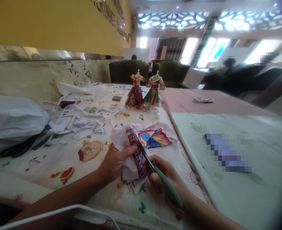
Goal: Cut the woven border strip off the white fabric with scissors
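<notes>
My left hand point(114, 163) grips a white fabric piece point(131, 166) with a dark patterned ribbon border, held just above the table. My right hand point(163, 177) holds green-handled scissors point(166, 185), their blades set against the ribbon edge of the fabric. A colourful patchwork cloth point(154, 138) lies just beyond the hands. Two small mannequins in patterned dresses point(144, 91) stand upright farther back on the printed tablecloth point(66, 159).
Paper scraps and white fabric bits point(83, 123) litter the left-middle of the table. A white plastic bag point(13, 118) sits at far left. A white cable point(59, 212) crosses the near edge. A second table point(251, 153) stands on the right, green armchairs point(129, 72) behind.
</notes>
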{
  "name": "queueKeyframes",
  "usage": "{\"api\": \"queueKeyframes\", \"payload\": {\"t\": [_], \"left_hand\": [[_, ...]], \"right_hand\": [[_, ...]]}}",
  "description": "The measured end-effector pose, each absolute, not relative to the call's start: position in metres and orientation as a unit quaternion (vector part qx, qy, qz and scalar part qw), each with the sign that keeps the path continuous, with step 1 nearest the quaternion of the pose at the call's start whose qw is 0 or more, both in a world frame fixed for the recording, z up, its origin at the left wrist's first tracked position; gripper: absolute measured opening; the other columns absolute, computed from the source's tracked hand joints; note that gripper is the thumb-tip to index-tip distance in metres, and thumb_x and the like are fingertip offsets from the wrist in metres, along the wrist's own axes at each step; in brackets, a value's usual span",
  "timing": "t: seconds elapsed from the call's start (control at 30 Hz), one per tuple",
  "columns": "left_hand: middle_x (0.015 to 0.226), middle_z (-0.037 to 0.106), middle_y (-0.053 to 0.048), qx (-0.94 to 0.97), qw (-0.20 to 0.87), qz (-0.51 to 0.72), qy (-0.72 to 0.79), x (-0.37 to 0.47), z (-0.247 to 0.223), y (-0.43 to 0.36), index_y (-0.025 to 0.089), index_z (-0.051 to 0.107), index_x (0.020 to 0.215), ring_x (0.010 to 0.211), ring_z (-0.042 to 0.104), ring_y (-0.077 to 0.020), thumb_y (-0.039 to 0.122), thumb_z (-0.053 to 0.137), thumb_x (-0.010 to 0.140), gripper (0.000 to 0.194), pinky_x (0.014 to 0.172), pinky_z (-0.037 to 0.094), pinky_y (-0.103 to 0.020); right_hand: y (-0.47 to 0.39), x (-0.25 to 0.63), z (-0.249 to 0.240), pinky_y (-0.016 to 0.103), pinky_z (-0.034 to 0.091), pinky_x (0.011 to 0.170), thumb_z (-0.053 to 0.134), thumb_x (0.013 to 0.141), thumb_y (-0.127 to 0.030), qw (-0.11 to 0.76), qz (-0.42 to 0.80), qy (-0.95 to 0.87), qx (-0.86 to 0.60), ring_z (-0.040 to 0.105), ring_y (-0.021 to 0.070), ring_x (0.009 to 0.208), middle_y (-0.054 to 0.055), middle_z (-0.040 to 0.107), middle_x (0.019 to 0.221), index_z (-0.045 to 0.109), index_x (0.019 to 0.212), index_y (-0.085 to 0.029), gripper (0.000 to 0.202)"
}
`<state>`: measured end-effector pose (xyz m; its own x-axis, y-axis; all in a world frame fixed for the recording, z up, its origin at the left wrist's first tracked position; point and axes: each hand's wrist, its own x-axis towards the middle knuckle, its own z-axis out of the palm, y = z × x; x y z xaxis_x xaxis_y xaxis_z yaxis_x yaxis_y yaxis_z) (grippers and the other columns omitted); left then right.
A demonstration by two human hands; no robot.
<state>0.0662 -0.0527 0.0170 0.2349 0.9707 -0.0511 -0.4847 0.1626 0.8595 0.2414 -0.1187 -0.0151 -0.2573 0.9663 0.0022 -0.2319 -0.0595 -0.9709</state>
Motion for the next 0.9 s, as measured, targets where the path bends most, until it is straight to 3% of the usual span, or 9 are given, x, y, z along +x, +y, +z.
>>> {"api": "queueKeyframes", "payload": {"t": [0.17, 0.3, 0.43, 0.9], "left_hand": [[0.089, 0.081, -0.003, 0.382, 0.681, 0.537, 0.319, 0.0646, 0.0193, -0.0514, 0.019, 0.076, 0.114, 0.076, 0.073, -0.0189, 0.021, 0.091, 0.069, 0.048, 0.074, 0.059, -0.028], [0.087, 0.080, -0.002, 0.370, 0.669, 0.555, 0.328, 0.0642, 0.0219, -0.0498, 0.019, 0.075, 0.115, 0.075, 0.072, -0.0178, 0.021, 0.092, 0.066, 0.051, 0.074, 0.059, -0.028], [0.086, 0.079, -0.003, 0.362, 0.679, 0.549, 0.325, 0.0656, 0.0227, -0.0507, 0.018, 0.076, 0.112, 0.074, 0.071, -0.0178, 0.020, 0.093, 0.063, 0.052, 0.073, 0.059, -0.029], [0.084, 0.080, -0.001, 0.349, 0.703, 0.537, 0.310, 0.0669, 0.0183, -0.0527, 0.019, 0.076, 0.113, 0.071, 0.071, -0.0150, 0.018, 0.094, 0.063, 0.053, 0.068, 0.059, -0.024]], "right_hand": [[-0.1183, 0.2420, -0.0129, 0.019, 0.024, 0.039, 0.083, 0.075, -0.063, 0.468, 0.625, -0.490, -0.387, 0.034, 0.0061, 0.042, -0.010, 0.047, 0.059, 0.060, 0.096, -0.020, 0.054], [-0.1162, 0.2415, -0.0109, 0.021, 0.030, 0.048, 0.084, 0.070, -0.067, 0.467, 0.606, -0.505, -0.399, 0.041, 0.0096, 0.054, -0.005, 0.052, 0.067, 0.063, 0.095, -0.019, 0.058], [-0.1153, 0.2413, -0.0132, 0.021, 0.028, 0.050, 0.086, 0.067, -0.069, 0.475, 0.618, -0.494, -0.386, 0.038, 0.0098, 0.056, -0.006, 0.050, 0.068, 0.062, 0.099, -0.020, 0.064], [-0.1175, 0.2413, -0.0190, 0.018, 0.030, 0.048, 0.087, 0.071, -0.063, 0.480, 0.648, -0.472, -0.356, 0.039, 0.0076, 0.055, -0.006, 0.051, 0.071, 0.061, 0.102, -0.020, 0.059]]}}
